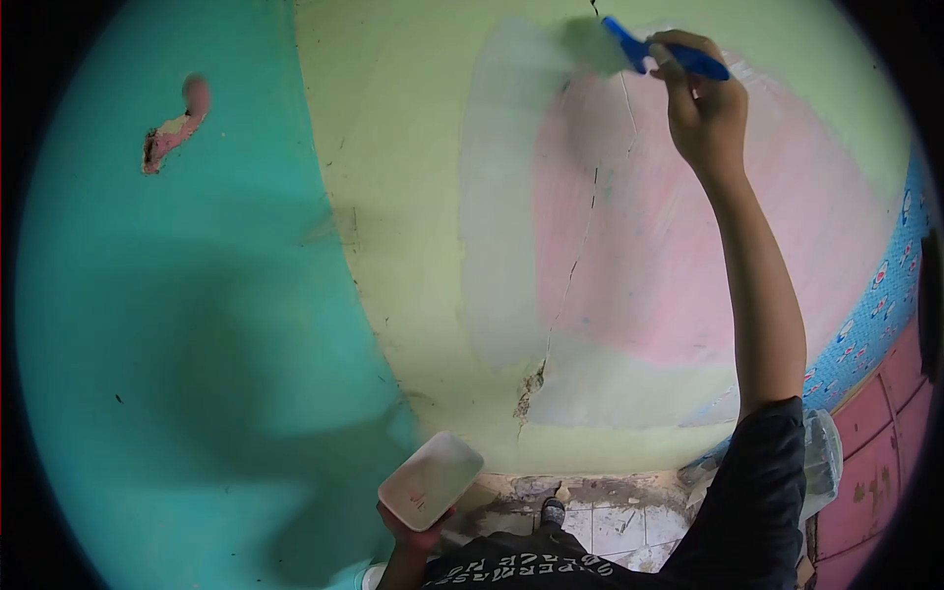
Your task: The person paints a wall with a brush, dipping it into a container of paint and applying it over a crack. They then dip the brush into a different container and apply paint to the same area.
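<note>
High on the wall, my right hand is closed around the handle of a blue paintbrush. Its bristle end points left toward the pale green wall, near the top of a thin crack; the bristles blur into the wall behind. Low in the view, my left hand grips a shallow white plastic tub from below, its open side facing up. A few reddish marks show on the tub's inside. A large pink patch with a whitish border covers the wall beneath the brush.
A teal wall meets the green one at a corner on the left, with a chipped pink spot. A crumbled hole sits low on the crack. White floor tiles, a clear plastic container and pink panels are lower right.
</note>
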The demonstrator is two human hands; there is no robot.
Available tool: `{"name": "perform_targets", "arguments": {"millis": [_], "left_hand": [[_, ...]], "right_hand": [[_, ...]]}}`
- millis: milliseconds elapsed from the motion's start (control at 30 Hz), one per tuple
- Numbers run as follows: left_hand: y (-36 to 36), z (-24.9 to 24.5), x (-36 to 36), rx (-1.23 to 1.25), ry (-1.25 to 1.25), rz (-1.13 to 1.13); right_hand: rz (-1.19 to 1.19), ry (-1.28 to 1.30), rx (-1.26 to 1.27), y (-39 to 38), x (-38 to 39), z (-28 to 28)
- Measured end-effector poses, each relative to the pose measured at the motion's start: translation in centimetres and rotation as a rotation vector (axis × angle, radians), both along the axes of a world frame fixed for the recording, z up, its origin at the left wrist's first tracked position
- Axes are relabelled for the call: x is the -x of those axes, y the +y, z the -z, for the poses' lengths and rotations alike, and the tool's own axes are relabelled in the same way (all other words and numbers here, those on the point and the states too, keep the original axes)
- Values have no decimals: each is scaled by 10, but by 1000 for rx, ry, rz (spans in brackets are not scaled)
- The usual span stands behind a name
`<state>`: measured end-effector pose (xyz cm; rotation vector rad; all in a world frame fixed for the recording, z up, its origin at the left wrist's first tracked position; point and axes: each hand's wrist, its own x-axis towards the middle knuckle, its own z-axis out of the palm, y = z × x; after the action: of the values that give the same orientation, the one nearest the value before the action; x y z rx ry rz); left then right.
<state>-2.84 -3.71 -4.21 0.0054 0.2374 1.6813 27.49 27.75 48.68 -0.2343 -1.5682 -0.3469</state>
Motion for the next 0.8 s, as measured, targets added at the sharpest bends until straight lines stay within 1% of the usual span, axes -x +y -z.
{"name": "perform_targets", "arguments": {"millis": [33, 100, 133, 200, 233, 267, 300, 367, 467, 500, 533, 567, 600, 633, 667, 700, 733, 800], "left_hand": [[-3, 0, -1, 15, -40, 6], [-2, 5, 0, -28, -58, 36], [-3, 6, 1, -50, -66, 50], [-4, 8, 2, -16, -97, 35], [-4, 8, 2, 1, -112, 28], [-5, 4, 0, 3, -115, 34], [-4, -4, -2, 4, -117, 40], [-3, -3, -3, -4, -126, 63], [0, 9, 4, -25, -134, 103], [1, 10, 4, -16, -135, 114], [1, 11, 4, -3, -137, 125], [0, 10, 2, 1, -147, 133], [-1, 7, 0, 4, -157, 141], [-2, 6, -2, 9, -167, 148], [-3, 8, -2, 23, -144, 140], [-7, 11, -3, 40, -122, 131], [-10, 13, -3, 58, -99, 123], [-14, 22, -3, 62, -73, 110]], "right_hand": [[11, 48, -26, 4, 2, 2], [218, -158, -180, 6, 0, 31], [320, -261, -258, 6, -2, 55], [474, -573, -287, 16, -2, 134], [460, -667, -321, 15, 1, 180], [344, -752, -287, 11, 5, 228], [309, -864, -253, -13, 8, 252], [206, -1089, -33, -30, 13, 296], [-69, -818, 350, -25, 14, 268], [-40, -709, 363, -16, 12, 237], [46, -718, 537, -3, -2, 198], [26, -539, 277, 16, -11, 159], [29, -465, 228, 14, -19, 108], [59, -378, 254, 2, -26, 66], [107, -290, 135, 4, -34, 34], [141, -196, 83, 1, -43, 13], [145, -63, 95, -8, -41, 2], [252, -17, 65, -17, -43, 16]]}}
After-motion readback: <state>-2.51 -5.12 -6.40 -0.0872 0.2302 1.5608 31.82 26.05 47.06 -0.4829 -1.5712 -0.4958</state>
